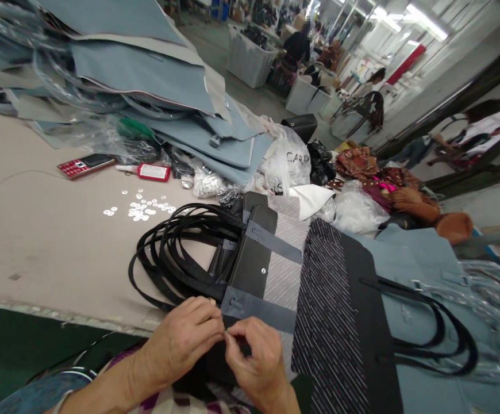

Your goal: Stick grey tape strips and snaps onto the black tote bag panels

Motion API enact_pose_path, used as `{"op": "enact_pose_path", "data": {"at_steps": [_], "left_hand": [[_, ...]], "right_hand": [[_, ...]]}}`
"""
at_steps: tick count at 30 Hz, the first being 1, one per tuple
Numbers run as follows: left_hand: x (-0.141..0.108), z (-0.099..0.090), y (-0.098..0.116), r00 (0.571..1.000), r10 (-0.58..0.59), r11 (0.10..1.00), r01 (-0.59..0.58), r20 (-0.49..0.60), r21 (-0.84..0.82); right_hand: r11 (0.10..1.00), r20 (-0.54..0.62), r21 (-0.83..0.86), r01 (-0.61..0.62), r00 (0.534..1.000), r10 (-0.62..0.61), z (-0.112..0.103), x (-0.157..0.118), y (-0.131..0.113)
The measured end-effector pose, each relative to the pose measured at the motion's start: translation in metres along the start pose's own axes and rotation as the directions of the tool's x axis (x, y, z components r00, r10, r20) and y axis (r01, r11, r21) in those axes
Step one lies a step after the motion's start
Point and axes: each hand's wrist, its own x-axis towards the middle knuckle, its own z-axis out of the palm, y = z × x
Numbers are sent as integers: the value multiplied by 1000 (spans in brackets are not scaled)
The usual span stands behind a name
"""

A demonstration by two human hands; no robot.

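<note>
Grey strap (256, 309) at the near desk edge runs away to the right; its near end is pinched between left hand (185, 339) and right hand (254, 356), fingertips meeting, equally close.

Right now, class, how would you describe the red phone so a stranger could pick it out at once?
Start at the beige worktable, below the heap of blue-grey bag panels. The red phone lies flat left of a small red-labelled glue bottle; unlike the bottle, it has a dark screen and a keypad.

A bag factory floor: stacked cut panels (146, 75), bins (250, 57), seated workers (295, 46).
</note>
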Motion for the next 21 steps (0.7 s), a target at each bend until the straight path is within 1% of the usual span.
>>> {"op": "enact_pose_path", "data": {"at_steps": [1,2,3,4,5,6,7,8,9,10,11,13,15,16,18,19,21], "left_hand": [[2,0,-1,1000,7,1000,-6,5,-5],[3,-1,-1,1000,1,1000,-1,2,-16],[5,-1,0,1000,-7,999,7,-8,-34],[6,-2,1,1000,-8,998,7,-19,-58],[6,-3,2,1000,-7,996,4,-26,-92],[6,-4,2,1000,-4,991,1,-21,-133],[4,-3,2,1000,-14,983,13,-1,-182],[1,-2,0,998,-54,970,59,29,-236],[-2,-1,-3,990,-128,947,141,65,-289],[-6,1,-7,969,-223,910,247,109,-332],[-10,2,-11,933,-323,860,359,159,-363],[-18,5,-21,841,-480,750,541,249,-381],[-23,4,-28,765,-561,677,644,316,-357],[-25,2,-30,742,-580,656,670,336,-347],[-29,-2,-33,717,-599,635,696,356,-334],[-30,-3,-34,716,-600,632,698,358,-337],[-36,-5,-37,729,-587,637,684,352,-356]], "right_hand": [[1000,-22,-5,-21,1000,21,3,1,0],[998,-42,2,-68,997,69,7,2,1],[988,-60,29,-152,986,154,10,3,5],[954,-78,93,-286,953,294,13,5,13],[879,-87,182,-441,883,461,14,7,24],[766,-81,279,-579,780,620,15,10,39],[637,-62,366,-678,665,744,15,13,56],[522,-37,437,-733,565,824,14,16,74],[450,-13,479,-754,506,862,13,19,92],[412,6,500,-762,479,878,11,22,108],[399,22,505,-765,474,880,10,25,122],[367,63,508,-779,459,886,9,29,141],[346,101,482,-805,443,891,12,32,149],[339,114,462,-819,434,894,14,33,150],[336,126,415,-846,419,899,19,34,152],[338,129,390,-857,414,901,22,35,153],[345,139,339,-875,409,902,26,36,157]]}}
